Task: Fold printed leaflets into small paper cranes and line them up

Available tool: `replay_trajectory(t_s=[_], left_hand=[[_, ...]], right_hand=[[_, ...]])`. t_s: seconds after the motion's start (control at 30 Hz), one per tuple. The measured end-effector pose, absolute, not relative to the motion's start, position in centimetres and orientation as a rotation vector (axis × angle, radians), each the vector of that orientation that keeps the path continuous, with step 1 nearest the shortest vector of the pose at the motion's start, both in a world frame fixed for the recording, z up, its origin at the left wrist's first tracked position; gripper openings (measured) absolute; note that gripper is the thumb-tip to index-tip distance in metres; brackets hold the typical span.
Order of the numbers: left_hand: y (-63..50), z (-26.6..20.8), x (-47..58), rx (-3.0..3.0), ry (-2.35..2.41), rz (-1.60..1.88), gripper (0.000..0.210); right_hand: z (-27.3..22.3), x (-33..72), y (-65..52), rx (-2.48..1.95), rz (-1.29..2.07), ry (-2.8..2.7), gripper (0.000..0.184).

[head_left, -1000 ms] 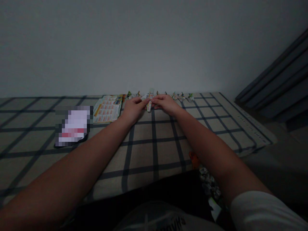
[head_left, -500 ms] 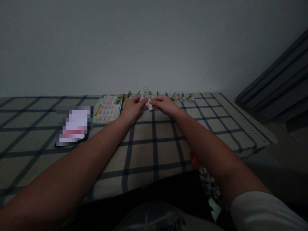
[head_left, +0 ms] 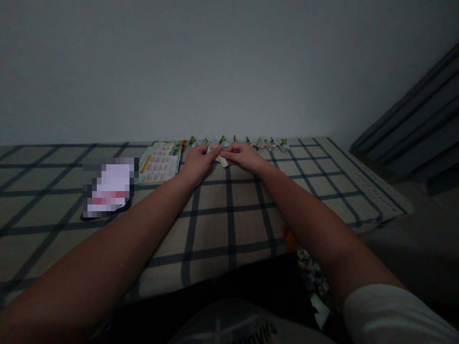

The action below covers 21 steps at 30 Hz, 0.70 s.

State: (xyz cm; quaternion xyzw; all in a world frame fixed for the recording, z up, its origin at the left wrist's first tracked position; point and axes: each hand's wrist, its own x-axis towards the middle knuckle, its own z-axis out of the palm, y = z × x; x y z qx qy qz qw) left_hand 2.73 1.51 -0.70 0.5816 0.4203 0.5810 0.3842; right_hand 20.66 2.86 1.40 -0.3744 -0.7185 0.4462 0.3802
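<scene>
Between my two hands is a small piece of folded printed paper, pale with bits of yellow and other colours. My left hand is closed, pinching it from the left with thumb and fingers. From the right, my right hand pinches the same paper, its fingertips almost meeting my left thumb. Parts of the paper are covered by the fingers. Just beyond my hands, several small folded paper pieces stand in a row near the wall. A stack of printed sheets lies to the left of my left hand.
A phone, its screen blurred out, lies at the left on the checked cloth. A plain wall rises behind the row. By my right forearm are an orange item and a patterned heap. A dark curtain hangs at right.
The paper between my hands now lies lower and more slanted, with its upper part no longer standing up as before. My hands have barely shifted.
</scene>
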Motion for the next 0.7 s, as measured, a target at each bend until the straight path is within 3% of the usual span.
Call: replay_trajectory(t_s=[0.7], left_hand=[[1.51, -0.31, 2.92, 1.305, 1.011, 1.602, 0.048]], right_hand=[[1.42, 20.49, 2.7, -0.963, 1.221, -1.803, 0.007]])
